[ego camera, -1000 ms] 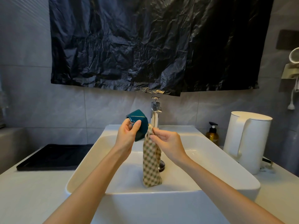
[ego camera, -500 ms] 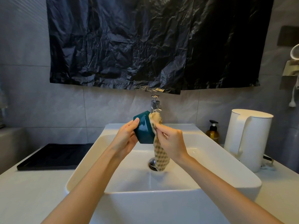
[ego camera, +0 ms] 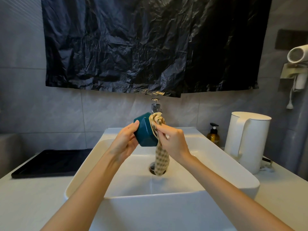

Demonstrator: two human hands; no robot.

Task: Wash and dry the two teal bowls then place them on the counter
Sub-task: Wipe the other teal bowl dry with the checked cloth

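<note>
Above the sink (ego camera: 246, 182), my left hand (ego camera: 124, 144) grips the teal bowl (ego camera: 145, 131) tipped sideways while my right hand (ego camera: 173, 142) pinches the checked cloth (ego camera: 159, 157) into its mouth; I'd best rotate the bowl, wiping every facet.

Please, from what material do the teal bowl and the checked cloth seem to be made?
The teal bowl looks like glazed ceramic or hard plastic: smooth facets, faint sheen. The checked cloth is soft matte textile: it hangs limp and folds.

Bare forearms (ego camera: 93, 179) (ego camera: 216, 177), bare hands (ego camera: 125, 142) (ego camera: 174, 143)
</note>
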